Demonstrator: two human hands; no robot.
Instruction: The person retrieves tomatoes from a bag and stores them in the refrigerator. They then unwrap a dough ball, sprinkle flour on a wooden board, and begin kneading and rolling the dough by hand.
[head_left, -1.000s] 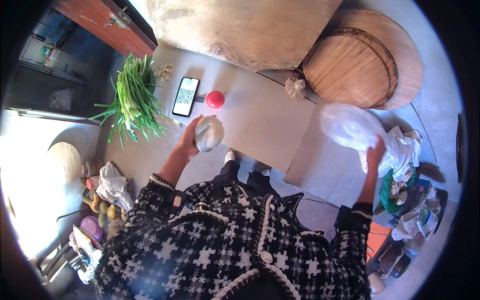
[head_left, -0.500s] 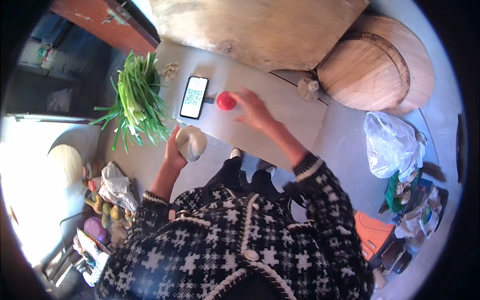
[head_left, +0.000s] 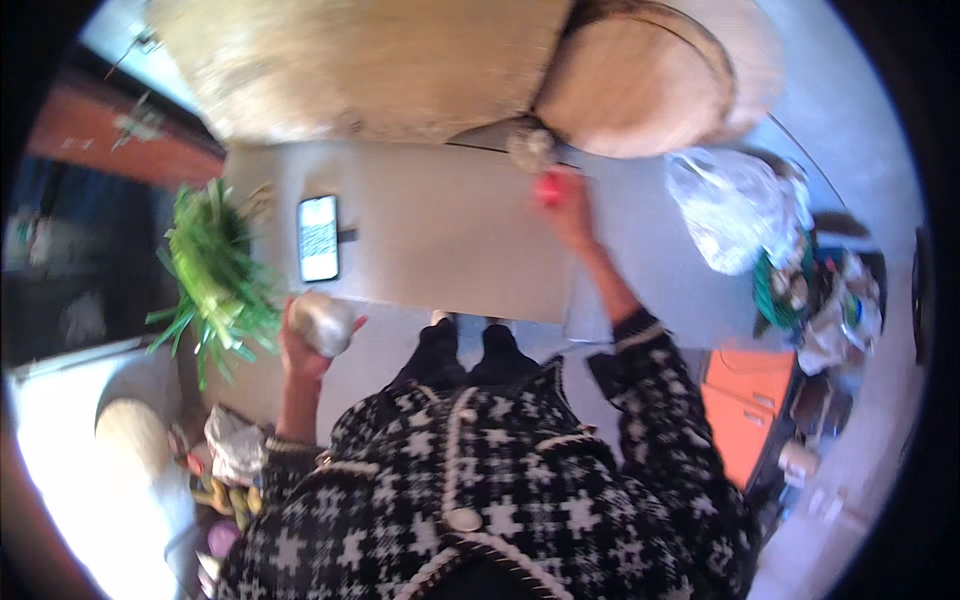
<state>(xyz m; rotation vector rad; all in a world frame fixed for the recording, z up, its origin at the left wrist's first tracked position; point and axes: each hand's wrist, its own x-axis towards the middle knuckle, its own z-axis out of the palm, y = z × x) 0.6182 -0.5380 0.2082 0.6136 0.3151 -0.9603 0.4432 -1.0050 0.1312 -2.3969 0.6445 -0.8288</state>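
My left hand (head_left: 300,345) is wrapped round a pale, rounded, shiny container (head_left: 322,322), held beside the table's near edge. Whether anything is in it cannot be made out. My right hand (head_left: 570,215) reaches to the far side of the grey table (head_left: 440,230), its fingers closed on a small round red lid-like thing (head_left: 549,188). Just beyond those fingers sits a knotted beige bundle (head_left: 531,148). A phone (head_left: 319,238) with a lit screen lies at the left of the tabletop.
Green leafy stalks (head_left: 208,265) hang over the table's left end. A large wooden board (head_left: 360,70) and round wooden lids (head_left: 635,80) stand along the back. To the right are a clear plastic bag (head_left: 730,205) and an orange cabinet (head_left: 740,405).
My right hand has taken hold of the red thing and carried it to the right and away from me. The left hand still holds the pale container. My view has shifted right.
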